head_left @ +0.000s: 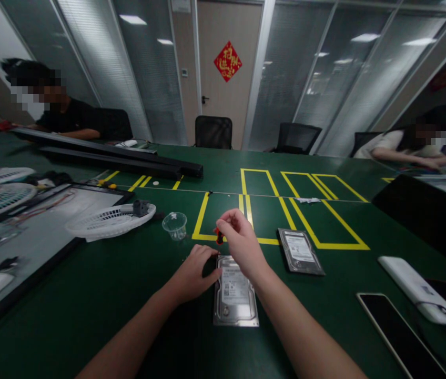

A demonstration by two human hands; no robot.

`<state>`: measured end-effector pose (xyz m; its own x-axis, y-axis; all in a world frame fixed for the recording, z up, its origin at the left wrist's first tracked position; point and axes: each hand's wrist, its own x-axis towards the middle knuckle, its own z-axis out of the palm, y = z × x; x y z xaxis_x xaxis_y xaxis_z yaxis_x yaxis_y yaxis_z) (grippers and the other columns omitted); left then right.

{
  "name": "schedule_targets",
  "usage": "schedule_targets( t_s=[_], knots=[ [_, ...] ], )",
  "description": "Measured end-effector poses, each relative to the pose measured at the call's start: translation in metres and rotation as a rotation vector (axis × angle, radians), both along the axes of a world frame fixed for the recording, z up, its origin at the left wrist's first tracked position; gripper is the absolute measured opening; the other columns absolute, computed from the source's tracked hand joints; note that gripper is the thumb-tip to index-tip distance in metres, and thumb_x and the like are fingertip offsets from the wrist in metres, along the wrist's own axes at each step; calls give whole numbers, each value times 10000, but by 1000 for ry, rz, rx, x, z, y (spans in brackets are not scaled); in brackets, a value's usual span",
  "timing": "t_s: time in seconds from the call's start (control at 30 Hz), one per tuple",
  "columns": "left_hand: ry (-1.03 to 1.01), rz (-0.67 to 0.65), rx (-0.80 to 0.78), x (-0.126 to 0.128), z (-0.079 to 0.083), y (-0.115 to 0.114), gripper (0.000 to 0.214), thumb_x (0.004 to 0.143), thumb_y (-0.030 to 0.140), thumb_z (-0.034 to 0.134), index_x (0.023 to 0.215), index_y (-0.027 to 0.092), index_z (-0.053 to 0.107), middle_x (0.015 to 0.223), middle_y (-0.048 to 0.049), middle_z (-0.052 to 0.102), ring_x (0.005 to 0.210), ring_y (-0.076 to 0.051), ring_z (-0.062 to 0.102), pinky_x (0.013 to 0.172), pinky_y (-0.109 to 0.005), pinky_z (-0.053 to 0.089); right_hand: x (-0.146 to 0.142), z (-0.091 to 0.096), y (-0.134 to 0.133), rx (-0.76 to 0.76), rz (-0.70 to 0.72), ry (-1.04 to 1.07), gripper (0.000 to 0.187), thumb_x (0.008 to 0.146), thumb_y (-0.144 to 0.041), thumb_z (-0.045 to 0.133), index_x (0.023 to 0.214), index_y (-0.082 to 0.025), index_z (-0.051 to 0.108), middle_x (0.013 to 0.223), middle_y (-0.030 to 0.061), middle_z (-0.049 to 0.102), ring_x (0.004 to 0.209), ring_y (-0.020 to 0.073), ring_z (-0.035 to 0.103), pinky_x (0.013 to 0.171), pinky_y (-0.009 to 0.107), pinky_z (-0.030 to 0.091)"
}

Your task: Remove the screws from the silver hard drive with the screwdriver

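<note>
A hard drive with a white label lies flat on the green table in front of me. My left hand rests at its upper left edge, thumb and index finger apart, with the fingertips touching the drive. Above the drive's far left corner, my right hand is closed on a small red-and-black screwdriver, held upright. The fingers cover part of it, and its tip is too small to make out clearly. A second hard drive lies to the right, label up. Left of my hands stands a clear plastic cup.
White fan guards and a flat panel cover the left side. Long black bars lie behind them. A phone and a white device lie at right. Yellow tape marks the table. Two people sit across.
</note>
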<state>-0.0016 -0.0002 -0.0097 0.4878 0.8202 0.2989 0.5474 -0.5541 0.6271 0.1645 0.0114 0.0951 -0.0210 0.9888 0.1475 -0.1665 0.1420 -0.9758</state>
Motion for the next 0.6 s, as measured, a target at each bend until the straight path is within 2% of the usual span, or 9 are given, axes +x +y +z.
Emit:
schedule_targets(
  t_s=[0.13,0.37,0.6],
  knots=[
    [3,-3,-5,1,1,0,244,931,248,700,1162,209,636,1165,-98,695,1145,-307,599,1022,-497,530,0,0,0,3,35,17,229,841,-358,738,895,-239,550,740,-41,588,669,154,538,611,301,431],
    [-4,2,-8,1,4,-1,261,930,253,698,1180,209,635,1173,-102,695,1147,-308,597,1022,-496,531,1,4,-3,13,52,6,111,899,-333,643,882,-234,595,716,-27,612,701,168,556,636,312,445],
    [-9,2,-14,0,1,0,250,937,274,700,1171,210,640,1178,-102,693,1153,-306,603,1024,-491,537,1,5,-2,-28,8,18,196,833,-356,714,881,-248,558,758,-29,613,708,170,576,615,300,451]
  ],
)
